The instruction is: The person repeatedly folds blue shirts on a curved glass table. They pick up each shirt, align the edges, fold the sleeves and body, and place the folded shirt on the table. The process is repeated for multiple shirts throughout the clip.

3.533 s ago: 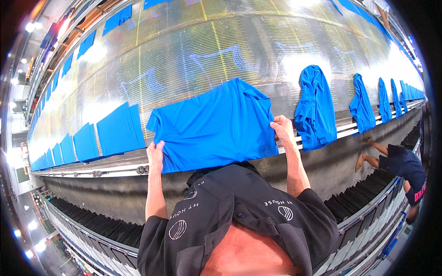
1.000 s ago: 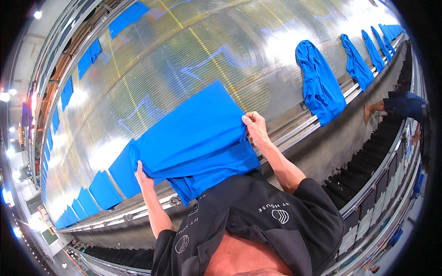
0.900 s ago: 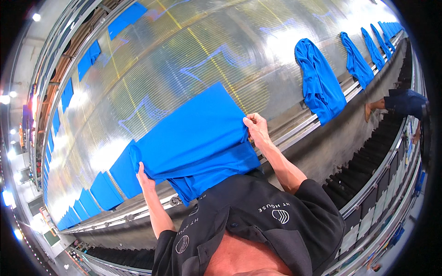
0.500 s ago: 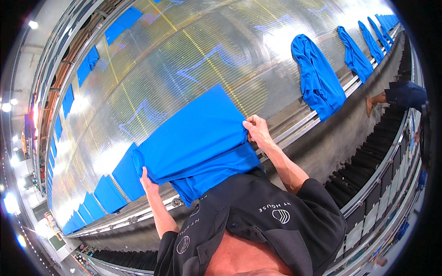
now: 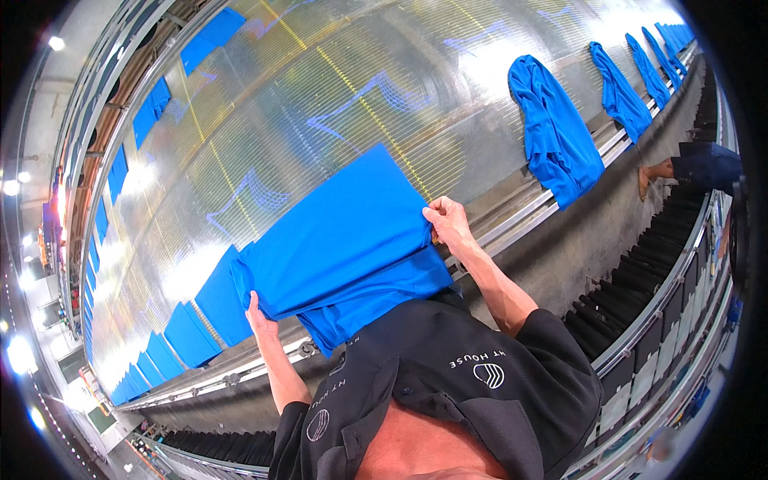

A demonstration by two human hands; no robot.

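Observation:
A blue cloth lies in front of me, its upper part spread flat on the long table. Its near part hangs in folds over the table's edge against my body. With thumb and fingers, my right hand pinches the cloth's right edge. At its lower left corner my left hand grips the edge, the thumb on top and most of the fingers hidden. Directly left of it, another flat blue cloth is partly overlapped by the one I hold.
Bunched blue cloths drape over the near edge to the right, beside a metal rail. Flat blue pieces run along the left and the far side. Behind me is a rack of dark rolls. A person's leg shows at right.

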